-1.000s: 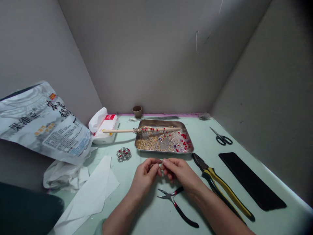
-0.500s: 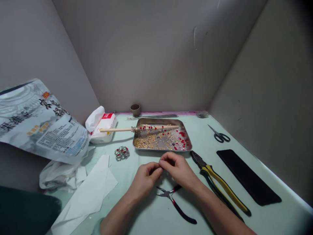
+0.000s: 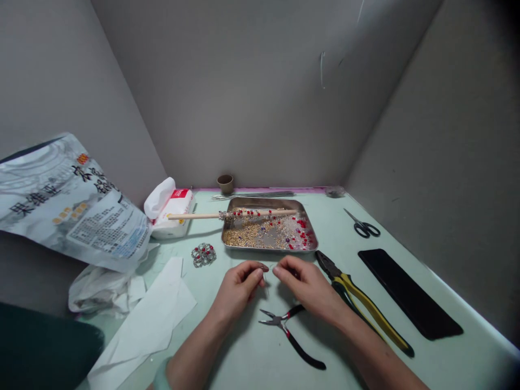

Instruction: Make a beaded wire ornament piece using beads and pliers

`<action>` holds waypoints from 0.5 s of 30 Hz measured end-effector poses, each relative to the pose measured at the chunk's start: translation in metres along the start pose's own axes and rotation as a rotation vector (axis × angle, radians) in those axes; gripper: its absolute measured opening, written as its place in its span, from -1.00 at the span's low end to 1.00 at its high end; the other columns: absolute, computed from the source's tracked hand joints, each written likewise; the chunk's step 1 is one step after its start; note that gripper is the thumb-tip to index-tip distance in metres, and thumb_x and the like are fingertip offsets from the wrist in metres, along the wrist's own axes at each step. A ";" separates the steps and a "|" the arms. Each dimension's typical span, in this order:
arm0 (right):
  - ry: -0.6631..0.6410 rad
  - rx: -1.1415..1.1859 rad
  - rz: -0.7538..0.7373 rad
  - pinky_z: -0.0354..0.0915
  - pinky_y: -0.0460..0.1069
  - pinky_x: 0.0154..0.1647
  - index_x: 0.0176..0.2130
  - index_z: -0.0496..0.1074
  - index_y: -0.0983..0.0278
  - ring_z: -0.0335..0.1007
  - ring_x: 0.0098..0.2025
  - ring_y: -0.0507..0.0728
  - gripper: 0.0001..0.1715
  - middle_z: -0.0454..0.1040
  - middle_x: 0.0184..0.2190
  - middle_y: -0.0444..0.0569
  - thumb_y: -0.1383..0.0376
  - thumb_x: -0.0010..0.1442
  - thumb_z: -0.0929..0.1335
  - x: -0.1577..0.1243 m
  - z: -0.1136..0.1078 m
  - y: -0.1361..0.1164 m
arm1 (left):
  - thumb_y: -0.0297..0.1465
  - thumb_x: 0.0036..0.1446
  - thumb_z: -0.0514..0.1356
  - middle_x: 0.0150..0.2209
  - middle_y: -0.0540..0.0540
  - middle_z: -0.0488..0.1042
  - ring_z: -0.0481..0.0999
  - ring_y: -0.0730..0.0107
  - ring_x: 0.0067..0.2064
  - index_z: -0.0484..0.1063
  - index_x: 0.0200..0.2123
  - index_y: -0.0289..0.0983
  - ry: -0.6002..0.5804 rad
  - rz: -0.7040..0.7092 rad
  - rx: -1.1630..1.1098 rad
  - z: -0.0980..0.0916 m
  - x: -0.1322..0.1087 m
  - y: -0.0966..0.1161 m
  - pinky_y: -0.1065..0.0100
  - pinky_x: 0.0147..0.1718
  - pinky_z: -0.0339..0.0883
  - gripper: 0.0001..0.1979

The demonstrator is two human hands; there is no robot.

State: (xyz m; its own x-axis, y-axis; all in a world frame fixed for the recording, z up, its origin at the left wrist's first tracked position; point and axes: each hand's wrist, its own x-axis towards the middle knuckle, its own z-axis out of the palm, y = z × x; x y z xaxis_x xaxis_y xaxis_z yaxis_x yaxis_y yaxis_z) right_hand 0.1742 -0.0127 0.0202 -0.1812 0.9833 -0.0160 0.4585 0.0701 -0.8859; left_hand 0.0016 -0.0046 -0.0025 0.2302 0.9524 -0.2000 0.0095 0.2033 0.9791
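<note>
My left hand [image 3: 240,284] is closed in a pinch on a thin wire [image 3: 266,288], whose end hangs below the fingertips. Just to its right, my right hand [image 3: 300,279] pinches too, with a fine strand of the wire showing across the small gap between the hands. Any bead on it is too small to make out. Under the hands lie small long-nose pliers [image 3: 280,322] with spread black handles. Beyond them stands a metal tray [image 3: 270,250] of gold, clear and red beads. A wooden stick [image 3: 195,216] wound with beaded wire rests across the tray.
A wirework piece with red beads [image 3: 203,254] lies left of the tray. On the right are large pliers [image 3: 365,303], a black phone-like slab [image 3: 410,292] and scissors [image 3: 363,225]. Tissues [image 3: 173,214], white paper [image 3: 142,325] and a printed bag [image 3: 77,200] occupy the left. A small cup [image 3: 225,183] stands behind.
My hands have moved slightly apart from touching fingertips, and a bit of thin wire now shows between and below them. The view has shifted slightly.
</note>
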 end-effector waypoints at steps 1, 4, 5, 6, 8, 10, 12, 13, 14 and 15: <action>-0.023 -0.125 -0.030 0.13 -0.03 -0.36 -0.44 0.39 0.26 0.25 -0.38 0.08 -0.74 0.38 -0.47 -0.09 0.16 0.20 0.30 -0.008 -0.003 0.001 | -0.21 0.06 0.20 -0.52 0.00 0.35 0.12 0.61 -0.61 0.49 -0.23 -0.36 0.004 -0.001 -0.026 0.000 0.000 0.000 0.47 -0.63 -0.06 -0.68; -0.079 -0.402 -0.170 0.18 0.04 -0.18 -0.27 0.45 0.22 0.28 -0.18 0.20 -0.78 0.44 -0.27 -0.01 0.21 0.04 0.44 -0.039 -0.003 0.007 | -0.22 0.06 0.20 -0.52 0.03 0.31 0.10 0.64 -0.61 0.47 -0.21 -0.38 -0.006 -0.001 -0.080 -0.001 0.000 0.000 0.48 -0.63 -0.08 -0.67; -0.099 -0.461 -0.201 0.18 0.06 -0.15 -0.21 0.45 0.20 0.28 -0.14 0.22 -0.71 0.43 -0.20 0.00 0.23 0.01 0.46 -0.049 0.000 0.010 | -0.22 0.07 0.20 -0.51 0.03 0.31 0.09 0.64 -0.61 0.46 -0.20 -0.38 -0.010 0.001 -0.094 -0.001 0.000 0.000 0.48 -0.64 -0.08 -0.66; -0.079 -0.507 -0.240 0.19 0.08 -0.13 -0.20 0.44 0.19 0.27 -0.12 0.24 -0.68 0.42 -0.16 0.02 0.25 -0.01 0.47 -0.058 0.005 0.013 | -0.23 0.06 0.20 -0.50 0.03 0.31 0.10 0.64 -0.61 0.46 -0.19 -0.39 -0.013 0.005 -0.109 0.000 0.000 0.000 0.48 -0.64 -0.07 -0.65; 0.002 -0.576 -0.309 0.19 0.10 -0.11 -0.17 0.43 0.19 0.28 -0.11 0.25 -0.69 0.42 -0.14 0.04 0.33 0.02 0.43 -0.071 0.016 0.020 | -0.22 0.05 0.21 -0.49 0.01 0.33 0.12 0.63 -0.60 0.46 -0.19 -0.39 -0.010 0.013 -0.128 0.000 0.000 0.000 0.47 -0.64 -0.03 -0.65; 0.081 -0.614 -0.365 0.20 0.09 -0.17 -0.22 0.43 0.20 0.30 -0.19 0.20 -0.79 0.43 -0.25 0.03 0.41 0.08 0.35 -0.078 0.027 0.026 | -0.22 0.02 0.22 -0.48 0.00 0.34 0.15 0.61 -0.59 0.46 -0.21 -0.39 0.004 0.015 -0.130 0.000 0.000 0.000 0.47 -0.63 0.02 -0.64; 0.128 -0.615 -0.401 0.20 0.07 -0.22 -0.27 0.43 0.22 0.29 -0.25 0.18 -0.80 0.42 -0.32 0.02 0.45 0.10 0.30 -0.080 0.033 0.029 | -0.21 0.01 0.23 -0.48 -0.01 0.35 0.19 0.59 -0.58 0.46 -0.22 -0.38 0.014 0.018 -0.118 0.000 0.000 0.001 0.47 -0.62 0.07 -0.64; 0.143 -0.589 -0.406 0.21 0.07 -0.24 -0.28 0.42 0.23 0.29 -0.27 0.18 -0.80 0.41 -0.34 0.02 0.45 0.10 0.28 -0.079 0.034 0.031 | -0.21 0.01 0.23 -0.48 -0.01 0.36 0.20 0.59 -0.58 0.46 -0.23 -0.38 0.018 0.025 -0.110 0.000 0.000 0.001 0.47 -0.61 0.08 -0.64; 0.151 -0.540 -0.396 0.21 0.06 -0.24 -0.29 0.42 0.24 0.29 -0.28 0.17 -0.80 0.40 -0.34 0.02 0.45 0.11 0.26 -0.077 0.032 0.031 | -0.20 0.01 0.23 -0.48 -0.01 0.36 0.20 0.59 -0.58 0.46 -0.23 -0.37 0.020 0.034 -0.102 0.000 0.000 0.001 0.47 -0.61 0.08 -0.64; 0.155 -0.468 -0.368 0.22 0.06 -0.24 -0.29 0.41 0.24 0.29 -0.27 0.17 -0.81 0.40 -0.35 0.03 0.44 0.12 0.25 -0.075 0.030 0.032 | -0.20 0.01 0.22 -0.49 0.00 0.35 0.19 0.59 -0.59 0.46 -0.23 -0.37 0.022 0.045 -0.094 -0.001 0.000 0.001 0.47 -0.62 0.07 -0.65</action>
State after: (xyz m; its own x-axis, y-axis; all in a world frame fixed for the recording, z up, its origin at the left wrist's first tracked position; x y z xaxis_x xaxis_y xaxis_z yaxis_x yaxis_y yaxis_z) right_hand 0.1766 -0.0896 -0.0207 -0.2878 0.8909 0.3513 0.7294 0.4417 -0.5225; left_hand 0.0010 -0.0039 -0.0020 0.2065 0.9656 -0.1582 -0.0923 0.1802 0.9793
